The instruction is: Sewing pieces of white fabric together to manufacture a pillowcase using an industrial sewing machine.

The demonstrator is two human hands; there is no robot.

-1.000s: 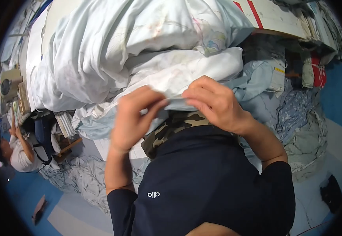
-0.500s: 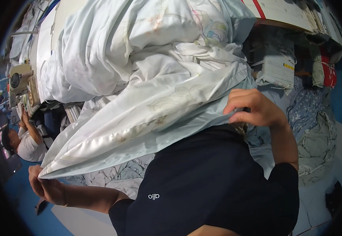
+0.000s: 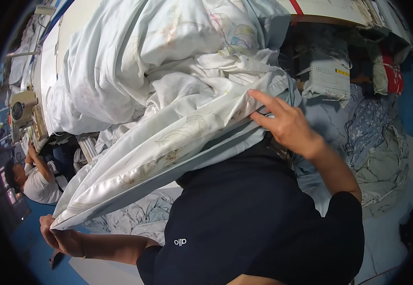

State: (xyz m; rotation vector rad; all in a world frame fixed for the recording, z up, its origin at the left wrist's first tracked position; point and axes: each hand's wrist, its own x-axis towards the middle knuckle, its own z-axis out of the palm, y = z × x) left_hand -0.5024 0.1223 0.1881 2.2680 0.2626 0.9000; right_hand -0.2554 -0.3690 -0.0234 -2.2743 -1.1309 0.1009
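A large white satiny cloth [image 3: 187,121] with a printed floral pattern and a pale blue-grey underside stretches in front of my body. At the lower left my left hand [image 3: 60,236] is closed on a gathered corner of it, pulling the edge into a long slanting fold. My right hand [image 3: 289,126] touches the right part of that fold, index finger stretched out and thumb apart from it. The cloth rises to a small peak beside the index fingertip. The rest of the cloth lies in a big rumpled heap at the top middle.
A person in a white shirt [image 3: 42,183] works at the far left near a beige machine [image 3: 24,105]. On the right are a wrapped bundle with a yellow tape [image 3: 327,78], a red bundle [image 3: 392,78] and heaped patterned fabrics [image 3: 375,142]. More fabric [image 3: 140,213] lies below the fold.
My right hand has moved up and left along the cloth, and its pinch on the edge has spread into stretched fingers. My left hand keeps its corner, slightly lower.
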